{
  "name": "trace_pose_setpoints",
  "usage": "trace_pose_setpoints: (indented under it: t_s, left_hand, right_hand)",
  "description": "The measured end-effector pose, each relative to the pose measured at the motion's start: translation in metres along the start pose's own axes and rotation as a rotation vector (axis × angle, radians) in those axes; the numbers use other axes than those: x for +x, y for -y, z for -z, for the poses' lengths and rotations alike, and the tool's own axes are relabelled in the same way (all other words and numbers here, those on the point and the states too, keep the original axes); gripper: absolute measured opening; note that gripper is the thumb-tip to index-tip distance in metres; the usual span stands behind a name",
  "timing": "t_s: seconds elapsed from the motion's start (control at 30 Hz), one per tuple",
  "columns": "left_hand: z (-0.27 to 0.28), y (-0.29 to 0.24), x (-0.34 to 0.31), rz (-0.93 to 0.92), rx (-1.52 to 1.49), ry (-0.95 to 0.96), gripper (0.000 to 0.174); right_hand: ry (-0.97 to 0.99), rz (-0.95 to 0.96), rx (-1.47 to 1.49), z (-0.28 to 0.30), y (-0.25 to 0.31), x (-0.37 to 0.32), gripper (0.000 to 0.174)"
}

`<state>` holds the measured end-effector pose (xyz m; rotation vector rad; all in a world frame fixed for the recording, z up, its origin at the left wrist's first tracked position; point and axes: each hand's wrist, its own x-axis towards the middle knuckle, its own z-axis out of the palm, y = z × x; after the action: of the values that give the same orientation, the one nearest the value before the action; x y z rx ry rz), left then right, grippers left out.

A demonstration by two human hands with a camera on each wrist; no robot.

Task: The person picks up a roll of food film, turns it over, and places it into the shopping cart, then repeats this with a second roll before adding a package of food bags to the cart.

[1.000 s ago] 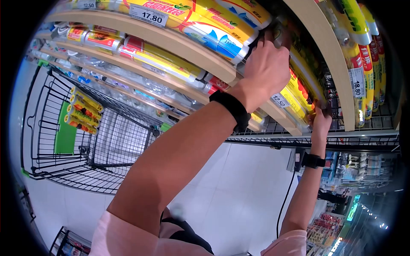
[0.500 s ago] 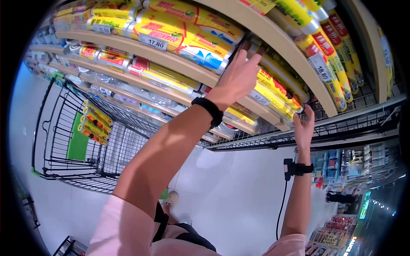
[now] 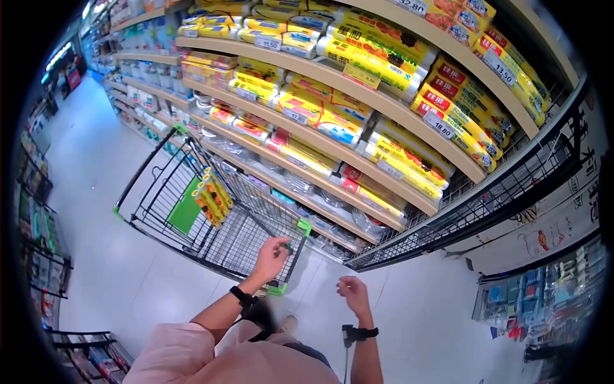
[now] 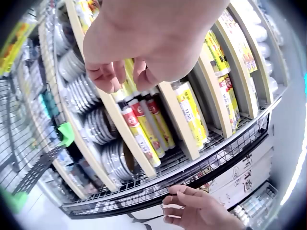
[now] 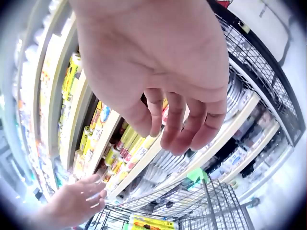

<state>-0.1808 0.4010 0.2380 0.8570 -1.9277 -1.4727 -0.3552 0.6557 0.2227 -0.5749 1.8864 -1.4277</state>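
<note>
My left hand [image 3: 272, 259] hangs over the near end of the shopping cart [image 3: 240, 253], fingers loosely curled and holding nothing. To its right, over the floor, my right hand [image 3: 355, 297] is also empty with relaxed fingers; the right wrist view shows its fingers [image 5: 184, 129] bent loosely downward. Several yellow rolls [image 3: 214, 198] lie together in the cart against its green panel [image 3: 185, 208]. On the shelf ahead, yellow rolls [image 3: 409, 163] sit behind a 12.50 price tag [image 3: 390, 169], apart from both hands.
Wooden-edged shelves curve across the front, stacked with yellow boxes and rolls [image 3: 374, 54]. A black wire rack [image 3: 409, 246] closes the shelf's right end. Pale tiled floor [image 3: 320, 275] lies below my hands. Hanging goods [image 3: 531, 288] stand at the far right, another rack [image 3: 89, 352] at lower left.
Both hands have come away from the yellow rolls at the 12.50 tag and dropped down toward my body. The view has drawn back, showing more shelves and the aisle.
</note>
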Motion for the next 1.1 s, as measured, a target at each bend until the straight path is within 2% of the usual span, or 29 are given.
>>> trace_pose_setpoints:
  t_s: [0.03,0.13,0.23,0.37,0.57,0.63,0.67,0.77,0.83,0.87,0.9,1.03,1.1]
  left_hand:
    - [0.011,0.016,-0.017,0.046,-0.057,-0.024,0.029]
    - [0.052,0.049,-0.058,0.148,0.040,-0.056,0.031]
    - [0.084,0.065,-0.078,0.357,-0.165,-0.138,0.031]
    - [0.129,0.085,-0.074,0.518,-0.475,-0.232,0.035]
    - [0.198,0.127,-0.026,0.615,-0.570,-0.403,0.034]
    - [0.231,0.167,0.006,0.666,-0.609,-0.457,0.035]
    - [0.241,0.185,0.018,0.664,-0.668,-0.485,0.029]
    - [0.259,0.239,0.061,0.603,-0.432,-0.642,0.019]
    - [0.274,0.262,0.089,0.571,-0.373,-0.656,0.011]
    - [0.284,0.282,0.105,0.563,-0.443,-0.570,0.020]
    - [0.292,0.283,0.118,0.622,-0.479,-0.566,0.025]
    - [0.320,0.218,0.160,0.776,-0.497,-0.449,0.060]
    - [0.322,0.264,0.179,0.748,-0.235,-0.410,0.064]
  right_hand:
    - [0.022,-0.022,0.013,-0.012,-0.006,-0.006,0.018]
    - [0.059,-0.093,0.033,-0.035,-0.014,-0.030,0.017]
    - [0.083,-0.122,0.008,-0.045,-0.033,-0.034,0.016]
    - [0.073,-0.177,-0.110,-0.067,-0.046,-0.034,0.015]
    - [0.097,-0.261,-0.121,-0.119,-0.031,-0.026,0.018]
    - [0.049,-0.295,-0.161,-0.149,-0.021,-0.017,0.019]
    - [0.031,-0.306,-0.181,-0.159,-0.018,-0.012,0.019]
    - [0.053,-0.361,-0.174,-0.196,-0.010,0.005,0.019]
    - [0.063,-0.363,-0.086,-0.223,-0.010,0.017,0.017]
    - [0.065,-0.360,-0.046,-0.232,-0.009,0.025,0.017]
    - [0.074,-0.353,-0.051,-0.242,-0.006,0.031,0.016]
    - [0.105,-0.338,-0.011,-0.277,0.005,0.047,0.012]
    - [0.103,-0.357,0.015,-0.286,0.011,0.048,0.010]
